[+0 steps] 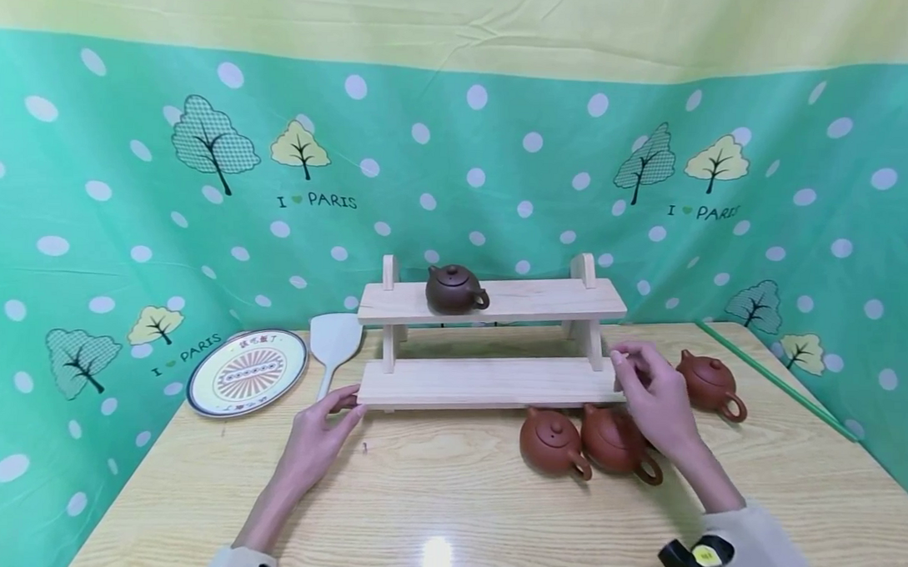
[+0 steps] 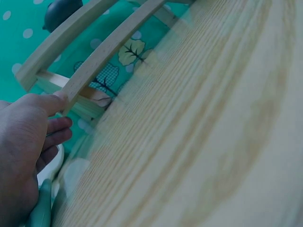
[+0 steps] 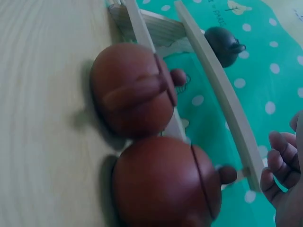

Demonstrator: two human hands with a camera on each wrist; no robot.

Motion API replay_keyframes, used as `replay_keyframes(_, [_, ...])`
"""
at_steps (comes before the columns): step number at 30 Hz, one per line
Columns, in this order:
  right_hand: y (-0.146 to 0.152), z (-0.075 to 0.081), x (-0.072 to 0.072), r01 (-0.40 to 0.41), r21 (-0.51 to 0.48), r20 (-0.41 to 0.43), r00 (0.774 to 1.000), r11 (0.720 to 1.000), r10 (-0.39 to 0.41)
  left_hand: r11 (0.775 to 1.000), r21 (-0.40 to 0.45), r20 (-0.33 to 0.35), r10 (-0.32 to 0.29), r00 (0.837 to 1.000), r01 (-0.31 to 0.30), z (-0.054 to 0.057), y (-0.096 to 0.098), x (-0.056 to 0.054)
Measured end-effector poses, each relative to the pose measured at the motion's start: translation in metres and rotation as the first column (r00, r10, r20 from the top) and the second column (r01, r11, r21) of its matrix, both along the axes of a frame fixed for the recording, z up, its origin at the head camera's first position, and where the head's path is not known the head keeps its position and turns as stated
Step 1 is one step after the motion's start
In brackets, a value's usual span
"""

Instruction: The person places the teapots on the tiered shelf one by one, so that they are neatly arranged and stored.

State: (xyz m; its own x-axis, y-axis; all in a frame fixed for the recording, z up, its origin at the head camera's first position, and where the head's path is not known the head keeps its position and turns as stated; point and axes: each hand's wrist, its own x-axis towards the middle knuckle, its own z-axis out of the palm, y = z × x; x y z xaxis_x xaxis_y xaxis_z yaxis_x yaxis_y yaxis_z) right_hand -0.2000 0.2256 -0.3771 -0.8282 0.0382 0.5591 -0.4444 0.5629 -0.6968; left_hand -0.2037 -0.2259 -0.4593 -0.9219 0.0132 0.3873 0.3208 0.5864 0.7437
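A two-tier wooden shelf (image 1: 488, 381) stands on the table with a dark brown teapot (image 1: 454, 289) on its upper board. At the left end of the lower board, my left hand (image 1: 321, 433) pinches the board's corner, thumb on the edge and fingers beneath, as the left wrist view shows. My right hand (image 1: 656, 399) is beside the right end of that board, fingers loosely bent with nothing seen between them; contact with the wood is unclear. Two reddish-brown teapots, a left one (image 1: 549, 441) and a right one (image 1: 615, 443), sit in front of the shelf, below my right hand.
Another reddish-brown teapot (image 1: 709, 384) stands right of my right hand. A green stick (image 1: 781, 382) lies along the right back edge. To the left are a patterned plate (image 1: 250, 373) and a white spatula (image 1: 335, 339). A polka-dot green curtain (image 1: 458, 167) hangs behind.
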Motion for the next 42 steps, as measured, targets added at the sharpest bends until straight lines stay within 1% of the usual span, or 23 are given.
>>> replay_keyframes(10, [0.033,-0.014,0.023,0.053,0.018,0.018,0.998,0.998,-0.053,1.0,0.004,-0.004,-0.007,1.0,0.007,0.001,0.0,0.0])
replay_keyframes(17, [0.047,-0.024,0.036,0.066,0.019,0.033,0.997,0.998,-0.067,1.0,0.009,0.011,-0.004,1.0,0.004,0.001,0.0,0.0])
replay_keyframes(22, [0.053,-0.031,0.042,0.068,0.015,0.044,0.997,0.998,-0.068,1.0,0.005,0.013,0.002,1.0,-0.002,0.001,0.0,0.001])
replay_keyframes(26, [0.056,-0.037,0.045,0.068,0.005,0.043,0.997,0.998,-0.068,1.0,-0.013,-0.002,-0.001,1.0,0.001,0.001,-0.001,0.0])
replay_keyframes(30, [0.059,-0.04,0.048,0.069,-0.003,0.037,0.997,0.998,-0.069,1.0,-0.011,-0.011,-0.007,1.0,0.007,0.001,0.0,-0.001])
replay_keyframes(35, [0.063,-0.043,0.053,0.097,0.002,0.056,0.994,0.995,-0.097,1.0,0.005,-0.007,-0.014,1.0,0.014,0.001,0.0,-0.001])
replay_keyframes(42, [0.073,-0.043,0.06,0.132,0.007,0.081,0.988,0.991,-0.132,1.0,-0.001,-0.003,-0.002,1.0,0.002,0.002,0.0,0.0])
